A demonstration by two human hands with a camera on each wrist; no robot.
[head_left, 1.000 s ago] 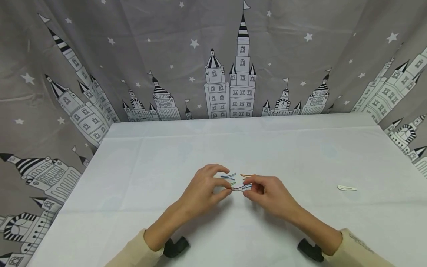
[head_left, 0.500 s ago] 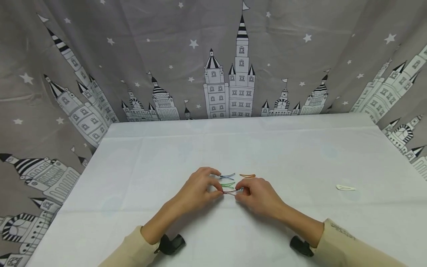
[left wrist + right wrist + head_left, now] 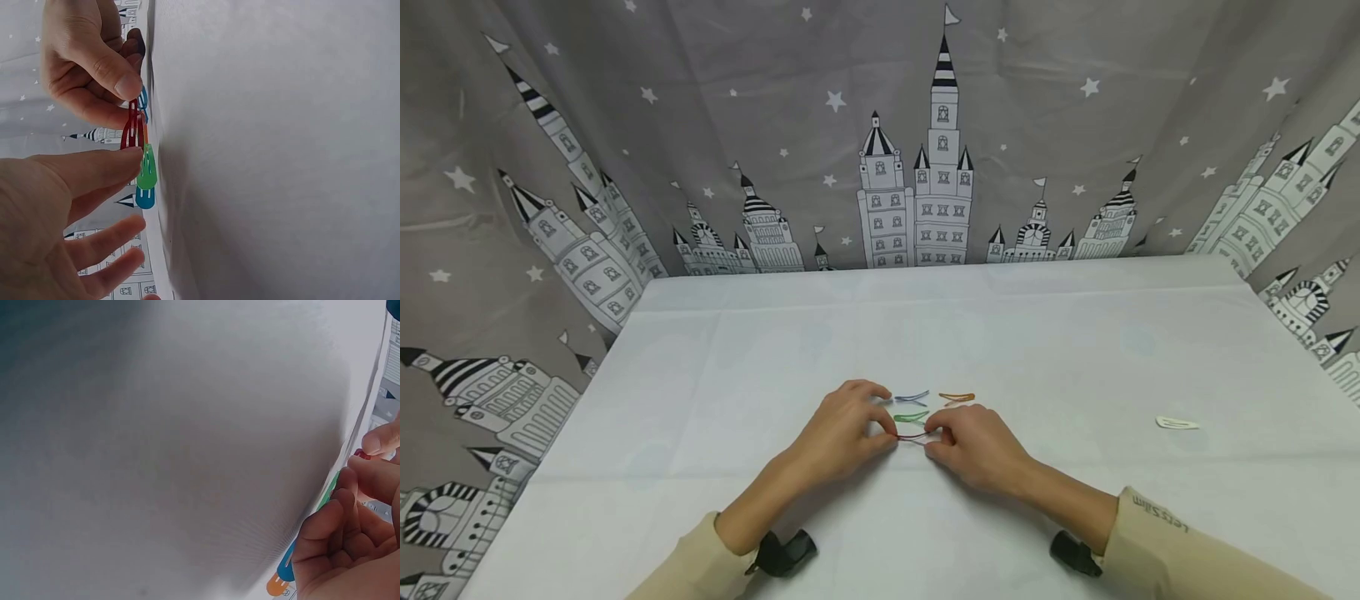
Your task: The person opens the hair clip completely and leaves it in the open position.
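A red snap hair clip (image 3: 913,436) spans the gap between my two hands, bowed with its prongs spread apart. My left hand (image 3: 848,429) pinches one end between thumb and index finger, the other fingers spread. At the opposite end, my right hand (image 3: 973,446) pinches the clip with thumb and fingertip. Just beyond lies a green hair clip (image 3: 911,417) on the table, and behind it a blue hair clip (image 3: 912,397). An orange hair clip (image 3: 957,397) rests past the right knuckles. Another blue clip (image 3: 144,97) shows by the right thumb in the left wrist view; the right hand hides it from above.
A white hair clip (image 3: 1177,422) lies by itself on the right side of the white-covered table (image 3: 1045,333). A grey curtain (image 3: 1045,75) printed with castles and stars hangs behind the table. Both wrists carry black camera mounts (image 3: 786,552).
Both hands have moved left and slightly nearer with the red hair clip between them. The green and orange clips behind them now show more fully.
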